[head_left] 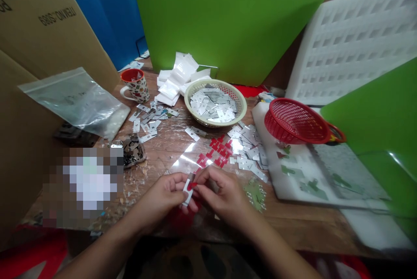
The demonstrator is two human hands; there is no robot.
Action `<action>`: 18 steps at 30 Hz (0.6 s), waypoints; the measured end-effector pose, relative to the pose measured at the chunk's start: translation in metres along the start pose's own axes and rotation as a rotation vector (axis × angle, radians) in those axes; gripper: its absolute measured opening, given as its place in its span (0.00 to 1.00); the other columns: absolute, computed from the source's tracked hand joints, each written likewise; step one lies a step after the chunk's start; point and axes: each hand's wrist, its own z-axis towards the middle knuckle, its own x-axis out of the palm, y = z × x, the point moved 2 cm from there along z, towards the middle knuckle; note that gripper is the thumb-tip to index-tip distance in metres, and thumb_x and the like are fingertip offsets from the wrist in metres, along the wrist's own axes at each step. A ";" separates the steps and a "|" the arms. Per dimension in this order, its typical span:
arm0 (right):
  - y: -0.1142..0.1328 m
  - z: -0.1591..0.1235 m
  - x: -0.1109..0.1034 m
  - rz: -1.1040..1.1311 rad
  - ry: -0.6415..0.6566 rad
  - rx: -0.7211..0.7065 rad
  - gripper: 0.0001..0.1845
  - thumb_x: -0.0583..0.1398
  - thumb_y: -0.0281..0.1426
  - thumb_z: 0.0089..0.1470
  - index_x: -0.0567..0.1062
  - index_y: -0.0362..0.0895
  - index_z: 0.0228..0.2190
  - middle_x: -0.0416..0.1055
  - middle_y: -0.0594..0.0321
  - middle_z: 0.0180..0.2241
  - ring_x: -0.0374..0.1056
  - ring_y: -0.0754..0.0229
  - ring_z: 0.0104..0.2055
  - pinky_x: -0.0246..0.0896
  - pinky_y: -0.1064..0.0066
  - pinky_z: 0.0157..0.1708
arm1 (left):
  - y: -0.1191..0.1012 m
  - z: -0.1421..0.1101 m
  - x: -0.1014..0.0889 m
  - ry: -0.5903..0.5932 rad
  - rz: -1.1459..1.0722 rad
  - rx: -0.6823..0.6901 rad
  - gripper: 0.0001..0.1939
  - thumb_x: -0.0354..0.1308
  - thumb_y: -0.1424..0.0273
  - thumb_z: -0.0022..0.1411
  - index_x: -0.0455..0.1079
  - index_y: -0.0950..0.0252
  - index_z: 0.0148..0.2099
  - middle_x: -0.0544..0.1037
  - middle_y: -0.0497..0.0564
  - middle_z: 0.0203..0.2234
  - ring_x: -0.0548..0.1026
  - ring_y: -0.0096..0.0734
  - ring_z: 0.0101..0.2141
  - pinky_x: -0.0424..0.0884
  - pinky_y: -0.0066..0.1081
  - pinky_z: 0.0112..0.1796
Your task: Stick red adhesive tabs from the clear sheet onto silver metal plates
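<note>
Between its thumb and fingers, my left hand [166, 196] grips a small flat metal plate [188, 190], tilted upright. My right hand [220, 190] pinches a small red sticker-like piece [192, 185] against that plate's face. Just beyond my hands lies a clear sheet with rows of red cut-out pieces [221, 148]. A pile of similar metal plates [249, 148] spreads to the right of the sheet. More loose plates [151, 118] lie at the back left. Behind the sheet, a cream basket [241, 116] holds many plates.
A patterned mug [138, 88], a clear zip bag [81, 101] and a tray of dark parts [133, 153] stand at left. White packets [179, 74] lie at the back. On the right, a red basket [293, 122] sits on a white foam board [276, 174]. Green panels [221, 18] rise behind.
</note>
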 end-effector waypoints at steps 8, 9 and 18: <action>-0.001 -0.001 0.000 0.013 0.002 0.011 0.05 0.59 0.25 0.54 0.70 0.45 0.28 0.73 0.64 0.30 0.67 0.63 0.32 0.62 0.69 0.34 | 0.001 0.001 -0.002 -0.003 0.019 0.005 0.14 0.58 0.78 0.53 0.71 0.69 0.43 0.79 0.51 0.25 0.74 0.24 0.24 0.65 0.22 0.27; -0.001 -0.001 -0.001 0.019 -0.003 0.014 0.05 0.59 0.25 0.54 0.70 0.46 0.28 0.73 0.64 0.30 0.68 0.62 0.32 0.63 0.68 0.35 | 0.001 0.000 -0.003 -0.012 0.026 0.014 0.14 0.58 0.78 0.52 0.71 0.69 0.44 0.79 0.51 0.25 0.74 0.24 0.24 0.65 0.23 0.27; -0.005 0.006 -0.015 0.195 -0.315 0.029 0.01 0.61 0.30 0.55 0.73 0.46 0.32 0.73 0.61 0.34 0.69 0.58 0.38 0.64 0.65 0.40 | -0.004 -0.004 -0.002 -0.100 0.083 0.035 0.13 0.60 0.74 0.52 0.69 0.69 0.43 0.78 0.50 0.21 0.73 0.26 0.22 0.65 0.25 0.27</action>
